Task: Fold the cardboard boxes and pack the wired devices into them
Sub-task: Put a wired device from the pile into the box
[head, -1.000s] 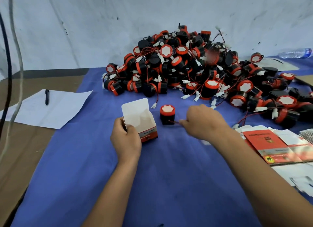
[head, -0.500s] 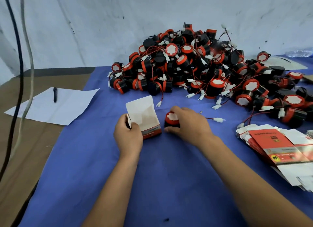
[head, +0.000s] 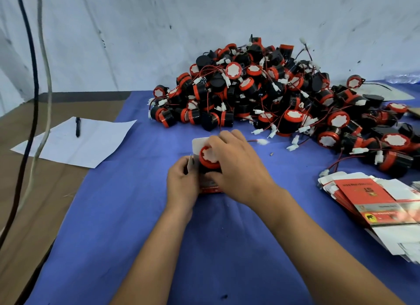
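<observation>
A small folded cardboard box, white inside with a red base, stands open on the blue cloth. My left hand grips its left side. My right hand grips a black and red wired device with a white top and holds it in the mouth of the box. The device's red wire and white plug trail to the right. A big pile of the same wired devices lies behind. Flat unfolded boxes are stacked at the right.
A white sheet of paper with a black pen lies on the brown table part at the left. Two cables hang down at the far left. A wall covered in white sheeting stands right behind the pile.
My right hand took hold of the device that stood beside the box and moved it left into the box's mouth. My left hand kept its grip on the box.
</observation>
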`<state>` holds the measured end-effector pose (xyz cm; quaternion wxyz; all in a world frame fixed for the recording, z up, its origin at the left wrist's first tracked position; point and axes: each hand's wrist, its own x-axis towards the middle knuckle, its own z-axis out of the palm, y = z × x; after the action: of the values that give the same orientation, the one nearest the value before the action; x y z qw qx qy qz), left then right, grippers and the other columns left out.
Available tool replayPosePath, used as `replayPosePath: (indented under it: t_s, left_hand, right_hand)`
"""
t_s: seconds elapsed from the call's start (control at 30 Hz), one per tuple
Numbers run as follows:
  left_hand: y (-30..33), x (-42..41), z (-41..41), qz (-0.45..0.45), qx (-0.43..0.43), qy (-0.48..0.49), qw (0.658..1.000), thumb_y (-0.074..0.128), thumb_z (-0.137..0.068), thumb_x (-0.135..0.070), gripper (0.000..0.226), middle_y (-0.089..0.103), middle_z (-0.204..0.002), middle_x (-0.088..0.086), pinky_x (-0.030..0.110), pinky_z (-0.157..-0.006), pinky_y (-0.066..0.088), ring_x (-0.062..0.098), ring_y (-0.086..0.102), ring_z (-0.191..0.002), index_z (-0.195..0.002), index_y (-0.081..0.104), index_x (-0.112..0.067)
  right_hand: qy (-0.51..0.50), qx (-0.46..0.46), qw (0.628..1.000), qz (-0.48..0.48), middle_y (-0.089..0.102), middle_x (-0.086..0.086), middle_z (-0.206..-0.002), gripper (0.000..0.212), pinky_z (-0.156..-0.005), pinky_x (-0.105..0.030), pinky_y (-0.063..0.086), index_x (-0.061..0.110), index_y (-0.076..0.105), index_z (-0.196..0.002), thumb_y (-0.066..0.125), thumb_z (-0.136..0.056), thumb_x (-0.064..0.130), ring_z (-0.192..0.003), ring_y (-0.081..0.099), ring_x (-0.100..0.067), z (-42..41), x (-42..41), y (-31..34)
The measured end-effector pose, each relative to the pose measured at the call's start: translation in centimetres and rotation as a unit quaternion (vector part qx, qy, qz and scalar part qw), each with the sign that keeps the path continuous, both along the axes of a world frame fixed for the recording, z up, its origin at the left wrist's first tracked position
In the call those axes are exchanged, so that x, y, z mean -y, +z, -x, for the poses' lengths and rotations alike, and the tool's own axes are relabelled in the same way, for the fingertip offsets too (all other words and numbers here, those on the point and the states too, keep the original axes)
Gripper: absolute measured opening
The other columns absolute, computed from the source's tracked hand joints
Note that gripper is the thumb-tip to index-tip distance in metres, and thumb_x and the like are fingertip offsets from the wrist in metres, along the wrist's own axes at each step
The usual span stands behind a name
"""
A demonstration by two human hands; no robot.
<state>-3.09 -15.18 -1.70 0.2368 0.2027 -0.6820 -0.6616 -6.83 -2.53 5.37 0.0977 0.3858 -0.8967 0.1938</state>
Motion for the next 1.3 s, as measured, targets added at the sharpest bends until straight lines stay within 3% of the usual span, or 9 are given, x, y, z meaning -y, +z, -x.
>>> replayPosePath:
  t_s: [0.17, 0.3, 0.43, 0.57, 0.7, 0.77, 0.83, 1.1, 1.3]
  left_hand:
    - [0.4, -0.5, 0.3, -0.054, -0.015, -0.01, 0.998, 0.051, -0.102, -0.011, 0.023, 0.074, -0.101, 0.022, 0.043, -0.077, 0.052, 0.023, 0.064, -0.085, -0.096, 0.073, -0.007]
    - [0.3, -0.4, 0.4, -0.055, -0.018, -0.009, 0.998, 0.046, -0.102, -0.016, 0.029, 0.074, -0.102, 0.023, 0.044, -0.078, 0.053, 0.025, 0.066, -0.086, -0.096, 0.07, -0.002]
    - [0.2, -0.7, 0.5, -0.043, -0.023, 0.001, 0.999, 0.05, -0.104, -0.017, 0.026, 0.072, -0.091, 0.021, 0.048, -0.074, 0.054, 0.022, 0.063, -0.081, -0.093, 0.066, 0.0]
    - [0.0, -0.9, 0.4, 0.018, -0.018, -0.017, 1.0, 0.065, -0.098, -0.012, 0.008, 0.073, -0.082, -0.004, 0.037, -0.067, 0.053, 0.013, 0.065, -0.074, -0.09, 0.067, -0.013]
    - [0.1, -1.1, 0.5, 0.054, -0.006, -0.009, 0.998, 0.073, -0.089, -0.007, 0.012, 0.077, -0.09, -0.004, 0.04, -0.078, 0.058, 0.017, 0.072, -0.086, -0.094, 0.071, -0.017]
    - [0.2, -1.1, 0.4, 0.054, -0.005, -0.005, 0.999, 0.074, -0.089, -0.006, 0.011, 0.077, -0.092, 0.001, 0.047, -0.082, 0.059, 0.023, 0.072, -0.09, -0.095, 0.07, -0.015]
    - [0.2, -1.1, 0.5, 0.054, -0.003, -0.004, 0.999, 0.074, -0.09, -0.007, 0.01, 0.076, -0.093, 0.002, 0.05, -0.084, 0.059, 0.025, 0.072, -0.091, -0.096, 0.069, -0.013]
    - [0.2, -1.2, 0.7, 0.029, 0.002, 0.012, 1.0, 0.078, -0.088, -0.008, 0.016, 0.077, -0.095, 0.002, 0.048, -0.086, 0.06, 0.023, 0.073, -0.092, -0.101, 0.068, -0.013]
    - [0.3, -1.7, 0.7, 0.031, 0.007, 0.003, 0.999, 0.07, -0.089, -0.004, 0.013, 0.075, -0.093, 0.007, 0.057, -0.083, 0.059, 0.033, 0.072, -0.092, -0.099, 0.067, -0.012]
  right_hand:
    - [-0.009, 0.016, 0.999, -0.028, 0.051, -0.003, -0.129, 0.044, -0.092, -0.039, 0.047, 0.014, 0.051, -0.134, 0.067, -0.093, 0.015, -0.115, 0.051, -0.026, 0.0, -0.1, -0.2]
    - [-0.035, -0.012, 0.999, -0.032, 0.054, 0.0, -0.108, 0.032, -0.071, -0.034, 0.038, 0.018, 0.039, -0.1, 0.063, -0.088, 0.0, -0.098, 0.052, -0.025, -0.7, 0.7, -0.5]
    - [-0.035, -0.044, 0.993, -0.105, 0.04, -0.006, -0.149, 0.034, -0.124, -0.05, 0.02, 0.024, 0.065, -0.118, 0.061, -0.088, 0.008, -0.154, 0.009, -0.028, -0.5, 0.3, -1.5]
    - [-0.027, -0.027, 0.998, 0.056, 0.044, -0.005, -0.152, 0.03, -0.109, -0.033, 0.028, 0.026, 0.075, -0.11, 0.061, -0.088, 0.011, -0.144, 0.023, -0.031, -0.6, -0.5, -2.7]
    - [-0.269, 0.172, 0.878, 0.356, 0.061, -0.001, -0.116, 0.035, -0.095, -0.03, 0.044, 0.013, 0.058, -0.12, 0.068, -0.093, 0.033, -0.112, 0.055, -0.021, 1.2, -1.0, -3.0]
    - [-0.249, 0.441, 0.753, 0.419, 0.067, -0.007, -0.108, 0.037, -0.087, -0.037, 0.051, 0.009, 0.058, -0.11, 0.068, -0.095, 0.041, -0.099, 0.063, -0.025, 2.6, -1.0, -2.3]
    - [-0.201, 0.481, 0.714, 0.467, 0.069, -0.009, -0.091, 0.022, -0.073, -0.029, 0.05, 0.008, 0.066, -0.091, 0.069, -0.098, 0.029, -0.08, 0.064, -0.018, 3.4, -1.1, -1.9]
    - [-0.144, -0.094, 0.938, 0.302, 0.064, -0.003, -0.084, 0.009, -0.062, -0.034, 0.046, 0.01, 0.073, -0.085, 0.069, -0.091, 0.005, -0.073, 0.058, -0.021, 0.6, -1.8, -1.6]
    - [-0.1, -0.02, 0.994, -0.043, 0.057, -0.005, -0.079, 0.01, -0.047, -0.032, 0.028, 0.012, 0.062, -0.083, 0.056, -0.088, 0.006, -0.071, 0.055, -0.027, -0.9, -0.2, 0.6]
